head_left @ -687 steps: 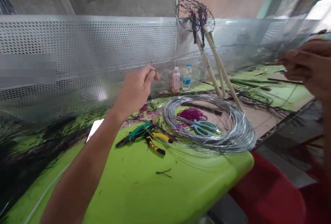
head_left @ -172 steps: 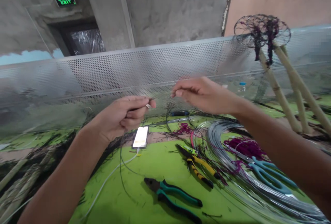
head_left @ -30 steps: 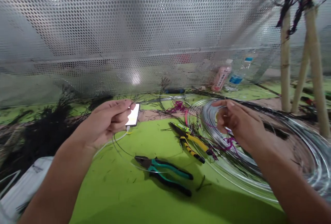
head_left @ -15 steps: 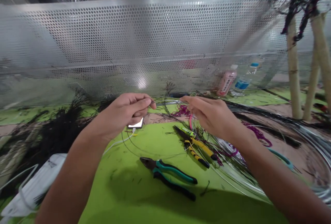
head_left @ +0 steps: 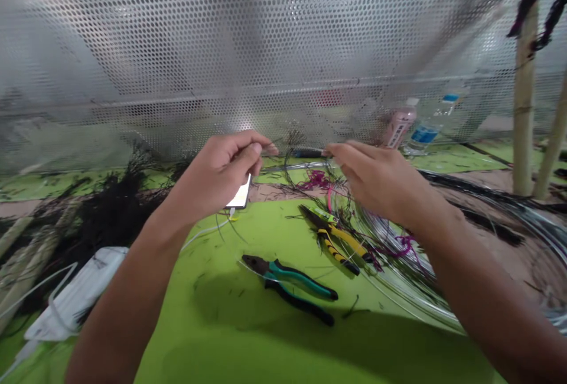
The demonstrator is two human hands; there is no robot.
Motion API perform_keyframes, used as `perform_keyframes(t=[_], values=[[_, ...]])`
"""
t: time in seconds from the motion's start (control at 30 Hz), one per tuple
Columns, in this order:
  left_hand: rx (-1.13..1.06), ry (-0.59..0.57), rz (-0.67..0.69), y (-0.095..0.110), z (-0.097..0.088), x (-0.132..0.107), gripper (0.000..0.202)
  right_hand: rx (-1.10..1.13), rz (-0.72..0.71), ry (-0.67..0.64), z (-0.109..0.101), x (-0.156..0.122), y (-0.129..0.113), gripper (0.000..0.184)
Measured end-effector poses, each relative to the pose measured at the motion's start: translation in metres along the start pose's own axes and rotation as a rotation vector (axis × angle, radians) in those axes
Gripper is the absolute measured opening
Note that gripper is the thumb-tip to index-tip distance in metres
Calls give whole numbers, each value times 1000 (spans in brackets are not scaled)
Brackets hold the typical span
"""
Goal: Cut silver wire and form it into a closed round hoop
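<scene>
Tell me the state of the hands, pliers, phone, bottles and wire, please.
Left hand, raised, fingers curled
Right hand, raised, fingers bent
Teal pliers, lying, handles apart
Yellow pliers, lying, handles apart
Phone, lit, plugged in, partly hidden
Pink bottle, capped
Blue-capped bottle, closed
Wire, coiled

No readable text, characters on the pink bottle (head_left: 401, 121) too blurred to make out

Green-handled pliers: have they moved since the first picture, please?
Yes, the green-handled pliers moved farther from the perforated metal screen; earlier close beside the yellow-handled pliers, they now lie apart from them.
</scene>
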State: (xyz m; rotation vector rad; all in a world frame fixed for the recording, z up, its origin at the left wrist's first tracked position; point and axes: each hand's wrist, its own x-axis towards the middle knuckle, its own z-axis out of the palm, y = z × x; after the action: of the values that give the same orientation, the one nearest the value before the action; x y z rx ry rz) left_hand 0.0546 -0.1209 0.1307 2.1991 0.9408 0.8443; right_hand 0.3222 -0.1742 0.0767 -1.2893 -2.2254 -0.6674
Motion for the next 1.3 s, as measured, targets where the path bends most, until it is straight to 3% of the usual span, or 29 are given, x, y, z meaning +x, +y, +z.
perform_keyframes(t=[0.23, 0.43, 0.57, 0.7, 1.03, 1.3], values=[[95, 107, 166, 11, 8, -3, 27, 264, 72, 212, 4, 4, -1, 25], [-40, 17, 143, 1, 7, -9, 29, 362, 10, 286, 18, 3, 0, 21], [-133, -2, 120, -4, 13, -9, 42, 404, -19, 248, 24, 7, -1, 20], [22, 50, 99, -4, 17, -10, 37, 479, 1, 237, 23, 13, -8, 20], [137, -18, 89, -1, -1, -21, 30, 739, 73, 54, 15, 23, -26, 28], [532, 10, 268, 11, 12, -29, 25, 431, -6, 135, 5, 19, -40, 24]])
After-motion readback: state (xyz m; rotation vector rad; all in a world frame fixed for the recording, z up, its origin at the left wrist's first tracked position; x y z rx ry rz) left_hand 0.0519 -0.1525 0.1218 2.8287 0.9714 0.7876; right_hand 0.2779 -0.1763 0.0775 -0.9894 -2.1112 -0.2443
